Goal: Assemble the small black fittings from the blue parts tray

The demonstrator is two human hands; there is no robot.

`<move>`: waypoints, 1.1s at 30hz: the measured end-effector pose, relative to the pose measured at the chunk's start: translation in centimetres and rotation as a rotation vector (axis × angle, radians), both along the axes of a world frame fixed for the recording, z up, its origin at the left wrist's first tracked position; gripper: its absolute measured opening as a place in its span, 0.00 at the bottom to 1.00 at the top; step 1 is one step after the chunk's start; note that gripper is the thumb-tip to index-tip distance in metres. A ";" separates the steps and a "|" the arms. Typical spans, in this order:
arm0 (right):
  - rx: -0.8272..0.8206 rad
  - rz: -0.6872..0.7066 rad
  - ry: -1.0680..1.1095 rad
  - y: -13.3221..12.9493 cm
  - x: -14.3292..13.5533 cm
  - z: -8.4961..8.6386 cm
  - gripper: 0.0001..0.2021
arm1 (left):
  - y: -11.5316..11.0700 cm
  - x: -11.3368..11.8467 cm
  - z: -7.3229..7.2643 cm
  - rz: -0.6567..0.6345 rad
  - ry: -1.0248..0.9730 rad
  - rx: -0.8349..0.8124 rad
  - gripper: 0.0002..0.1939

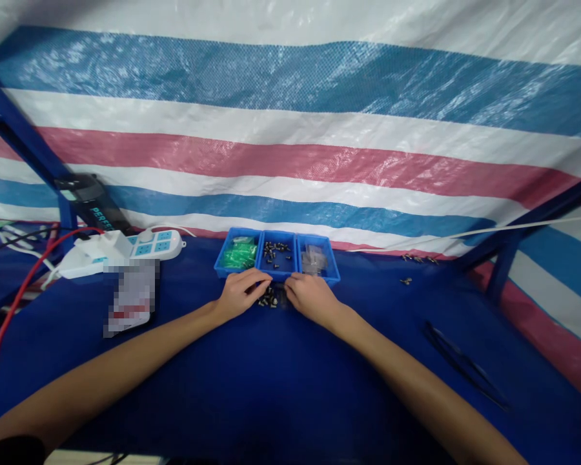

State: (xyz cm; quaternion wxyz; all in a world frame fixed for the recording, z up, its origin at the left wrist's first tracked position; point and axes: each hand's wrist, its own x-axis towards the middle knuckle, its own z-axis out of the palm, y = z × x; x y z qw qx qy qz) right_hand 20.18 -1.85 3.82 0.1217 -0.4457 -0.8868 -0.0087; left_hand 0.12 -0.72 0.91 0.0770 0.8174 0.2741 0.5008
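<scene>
3 blue bins (285, 266), 1 left hand (239, 294), 1 right hand (314, 297), 1 power strip (173, 244), 1 red cable (10, 315), 1 dark bottle (94, 197), 1 pixelated flat item (134, 290), 1 slim black item (458, 355). Screws (270, 298) in 4 groups: 1 in a bin, 1 between the hands, 2 off right; too small to count singly. Green packets (240, 253) and clear packets (314, 258) overlap, can't count either.

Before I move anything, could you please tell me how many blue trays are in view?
3, side by side in a row: the left tray with green packets, the middle tray with small metal parts, and the right tray with clear packets. No others show.
</scene>
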 end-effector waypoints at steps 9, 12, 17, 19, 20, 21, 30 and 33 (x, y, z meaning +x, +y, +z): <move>0.073 0.106 0.577 -0.8 -0.4 1.1 0.11 | 0.3 -0.3 -0.2 -0.083 0.084 -0.049 0.07; 0.003 0.103 0.727 -1.0 -0.8 0.3 0.09 | 0.2 -0.3 -0.1 -0.058 0.050 -0.070 0.07; -0.032 0.066 0.907 -1.2 -1.4 -2.1 0.08 | 0.3 -0.3 -0.2 -0.112 0.130 -0.050 0.07; -0.047 0.046 0.915 -1.2 -1.5 -2.9 0.09 | 0.4 -0.4 -0.4 -0.133 0.167 -0.044 0.08; -0.049 0.040 0.909 -1.2 -1.6 -3.2 0.09 | 0.5 -0.4 -0.4 -0.139 0.180 -0.043 0.09; -0.047 0.036 0.900 -1.2 -1.6 -3.4 0.09 | 0.5 -0.4 -0.4 -0.142 0.190 -0.041 0.09; -0.010 0.118 0.861 -1.6 -1.6 -3.3 0.09 | 0.3 -0.3 -0.4 -0.125 0.139 -0.132 0.09; -0.013 0.126 0.866 -1.6 -1.6 -3.5 0.10 | 0.3 -0.2 -0.4 -0.103 0.130 -0.102 0.09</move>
